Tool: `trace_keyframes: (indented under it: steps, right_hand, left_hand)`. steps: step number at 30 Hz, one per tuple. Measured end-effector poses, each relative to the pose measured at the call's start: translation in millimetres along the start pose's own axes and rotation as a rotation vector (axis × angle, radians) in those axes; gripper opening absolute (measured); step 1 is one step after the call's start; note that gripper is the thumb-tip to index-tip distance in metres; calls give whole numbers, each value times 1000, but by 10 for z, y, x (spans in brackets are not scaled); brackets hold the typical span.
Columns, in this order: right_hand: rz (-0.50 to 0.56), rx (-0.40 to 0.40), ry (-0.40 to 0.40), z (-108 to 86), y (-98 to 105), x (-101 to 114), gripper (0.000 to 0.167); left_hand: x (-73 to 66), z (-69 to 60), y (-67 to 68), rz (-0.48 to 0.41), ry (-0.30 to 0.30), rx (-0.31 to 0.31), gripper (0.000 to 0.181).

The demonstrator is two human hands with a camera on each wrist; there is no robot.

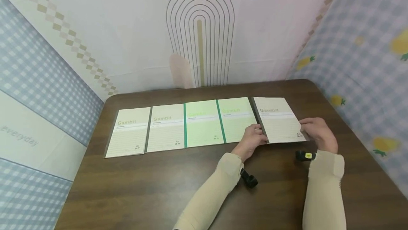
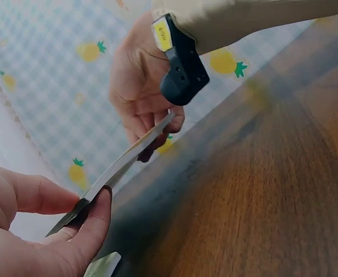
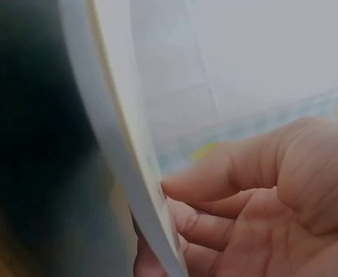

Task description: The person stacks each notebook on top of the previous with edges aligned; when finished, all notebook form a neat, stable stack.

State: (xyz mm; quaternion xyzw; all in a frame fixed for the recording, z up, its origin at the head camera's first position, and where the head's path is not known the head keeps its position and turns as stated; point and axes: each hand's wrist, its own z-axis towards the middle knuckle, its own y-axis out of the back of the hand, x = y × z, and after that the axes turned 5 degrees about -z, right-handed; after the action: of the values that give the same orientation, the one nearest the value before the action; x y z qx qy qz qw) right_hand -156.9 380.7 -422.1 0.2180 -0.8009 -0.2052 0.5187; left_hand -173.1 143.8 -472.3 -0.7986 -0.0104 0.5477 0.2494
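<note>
At the right end of a row, a white "Gambit" notebook (image 1: 278,120) with a dark spine is held between both hands, raised off the table. My left hand (image 1: 253,139) pinches its lower left corner at the spine, thumb on one face and fingers on the other in the left wrist view. The lower right edge is pinched by my right hand (image 1: 318,132), with the thumb on the cover and fingers behind. Just left of it lies a green notebook (image 1: 237,124) with a green spine, partly covered by my left hand.
Farther left along the row lie another green notebook (image 1: 204,127) and two white notebooks (image 1: 167,131) with dark spines, edge to edge. They rest on a brown wooden table (image 1: 159,194). Printed cloths hang behind it and on both sides.
</note>
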Motion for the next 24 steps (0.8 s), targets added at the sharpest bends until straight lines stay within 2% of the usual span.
trace_keyframes:
  steps: [9, 14, 24]
  right_hand:
    - [5, -57, 21, -60, 28, 196, 57]
    - [-9, -65, 42, -52, -1, 240, 55]
    - [-41, -67, 38, -26, -110, 319, 53]
  left_hand:
    - [-91, -20, 38, 2, -12, -30, 45]
    - [-144, -37, 84, 15, 2, -60, 46]
    - [-251, -90, 211, 55, -1, -71, 46]
